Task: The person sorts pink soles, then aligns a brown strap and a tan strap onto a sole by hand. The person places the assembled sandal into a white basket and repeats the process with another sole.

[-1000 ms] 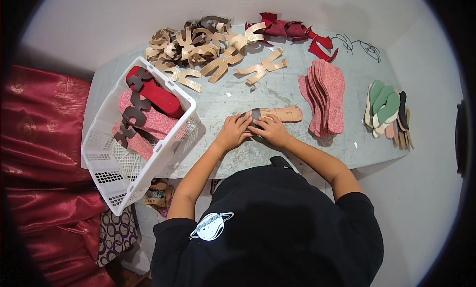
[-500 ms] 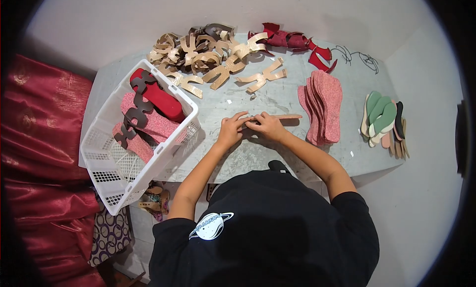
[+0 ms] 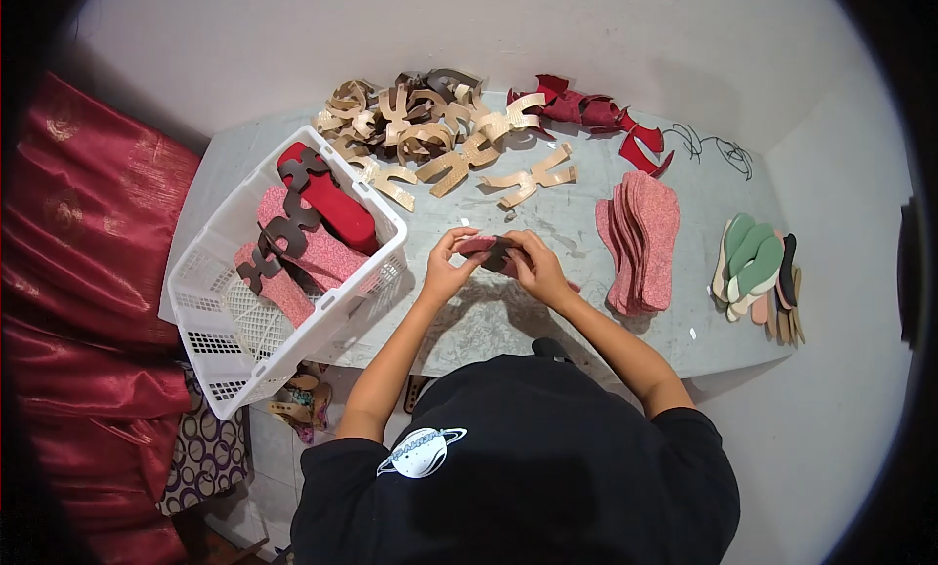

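Observation:
In front of my body, a pink speckled shoe sole [image 3: 475, 245] is held up above the table between both hands. A dark brown strap [image 3: 500, 253] lies across its middle. My left hand [image 3: 448, 264] is closed on the sole's left end, thumb below and fingers above. My right hand [image 3: 539, 268] pinches the strap against the sole, and part of the sole is hidden behind that hand. To the right stands a stack of similar pink soles [image 3: 645, 241].
At the left, a white plastic basket [image 3: 337, 290] holds pink and red soles with brown straps. Gold and brown straps [image 3: 449, 165] lie in a pile at the back, red pieces [image 3: 586, 110] beside them. Green and cream soles [image 3: 750, 257] sit far right, below black cord [image 3: 718, 147].
The sole has been raised and turned, so its pink face and the dark strap now show. My hands have moved slightly apart. The whole view has shifted a little downward.

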Tool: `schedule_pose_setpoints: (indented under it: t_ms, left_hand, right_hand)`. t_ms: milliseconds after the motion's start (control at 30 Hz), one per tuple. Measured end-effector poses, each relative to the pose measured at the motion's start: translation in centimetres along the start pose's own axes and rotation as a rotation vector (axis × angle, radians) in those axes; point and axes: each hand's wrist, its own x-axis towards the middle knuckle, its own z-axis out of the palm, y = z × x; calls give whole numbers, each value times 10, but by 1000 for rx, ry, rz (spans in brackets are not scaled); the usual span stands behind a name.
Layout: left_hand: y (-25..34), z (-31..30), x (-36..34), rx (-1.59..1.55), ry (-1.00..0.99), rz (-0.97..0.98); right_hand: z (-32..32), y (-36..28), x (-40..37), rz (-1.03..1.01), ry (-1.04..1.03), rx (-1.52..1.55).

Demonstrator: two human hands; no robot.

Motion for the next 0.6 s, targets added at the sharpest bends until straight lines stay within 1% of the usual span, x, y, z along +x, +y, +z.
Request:
schedule_pose_setpoints:
  t_ms: [33, 67, 100, 167, 200, 233, 300, 333, 400, 500, 567, 600]
  left_hand:
    - [2, 1, 1, -36, 69, 24]
    - [4, 2, 2, -129, 107, -29]
    - [8, 6, 2, -128, 109, -24]
    - [17, 14, 1, -383, 252, -153]
    - [16, 16, 2, -405, 301, -137]
    - [14, 19, 1, -404, 304, -132]
    - [12, 22, 0, -495, 352, -160]
    - [12, 23, -1, -516, 355, -178]
    - [15, 23, -2, -516, 355, -206]
    - [21, 24, -3, -498, 356, -248]
    - [20, 24, -2, -395, 340, -177]
    - [23, 25, -3, -395, 340, -176]
  right_hand:
    - [3, -1, 2, 18, 73, 126]
    - [5, -3, 2, 102, 78, 191]
    - [6, -8, 4, 98, 78, 192]
    - [6, -17, 7, 323, 100, 411]
    - [11, -12, 9, 260, 98, 475]
    - [14, -8, 9, 255, 94, 476]
    - [21, -3, 8, 193, 173, 566]
    - [22, -2, 8, 189, 167, 568]
    - [22, 0, 9, 243, 178, 664]
    - [21, 0, 8, 254, 176, 722]
    - [23, 2, 8, 265, 186, 727]
    - [24, 3, 8, 276, 197, 732]
